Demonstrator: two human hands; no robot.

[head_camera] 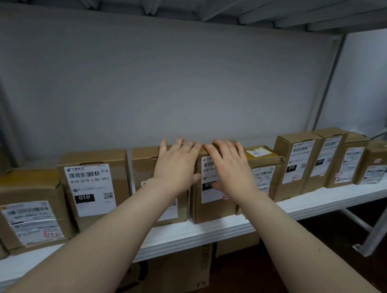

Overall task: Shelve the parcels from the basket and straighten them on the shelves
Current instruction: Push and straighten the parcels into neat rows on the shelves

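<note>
A row of brown cardboard parcels with white shipping labels stands along the white shelf (214, 230). My left hand (176, 161) lies flat with straight fingers on the front and top edge of one parcel (144, 165) in the middle of the row. My right hand (230, 165) lies flat on the neighbouring parcel (212, 208), covering part of its label. The two hands touch side by side. No basket is in view.
More parcels stand to the left (89, 182) and right (294, 162) on the same shelf. A grey wall backs the shelf, with another shelf overhead. Under the shelf a large cardboard box (173, 271) sits on the dark floor. A metal upright (381, 223) stands at right.
</note>
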